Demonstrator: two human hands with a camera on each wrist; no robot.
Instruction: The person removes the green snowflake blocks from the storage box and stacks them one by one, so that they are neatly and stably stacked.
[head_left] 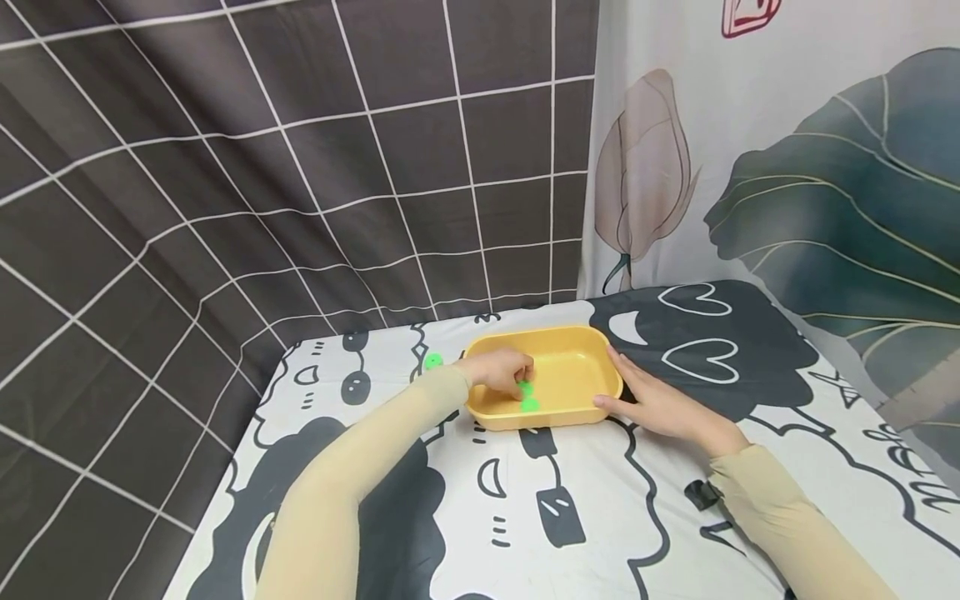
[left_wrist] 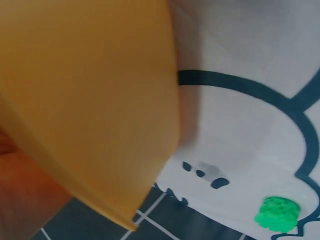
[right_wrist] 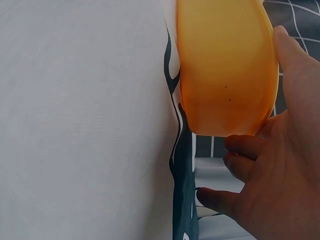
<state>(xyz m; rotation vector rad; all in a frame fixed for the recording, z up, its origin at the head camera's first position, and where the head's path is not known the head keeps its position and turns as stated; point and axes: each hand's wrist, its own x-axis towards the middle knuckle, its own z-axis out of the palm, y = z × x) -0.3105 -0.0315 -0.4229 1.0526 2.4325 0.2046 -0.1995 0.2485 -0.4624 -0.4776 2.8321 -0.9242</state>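
A yellow rectangular bin (head_left: 573, 379) stands on the patterned cloth. My left hand (head_left: 498, 369) reaches over its left side, fingers curled downward, and its fingertips pinch a small green piece (head_left: 526, 388) near the bin floor. Just in front of it lies another green piece (head_left: 530, 405) inside the bin. My right hand (head_left: 660, 404) rests against the bin's right end, thumb at the near corner and extended fingers along the outside. Seen from the right wrist, several of its fingers are spread. In the left wrist view the bin wall (left_wrist: 100, 100) hides most of the left hand.
One bumpy green piece (head_left: 432, 361) lies on the cloth left of the bin, also visible in the left wrist view. A dark gridded curtain (head_left: 375, 167) and a white leaf-printed curtain (head_left: 660, 167) hang behind the cloth-covered surface (head_left: 420, 542).
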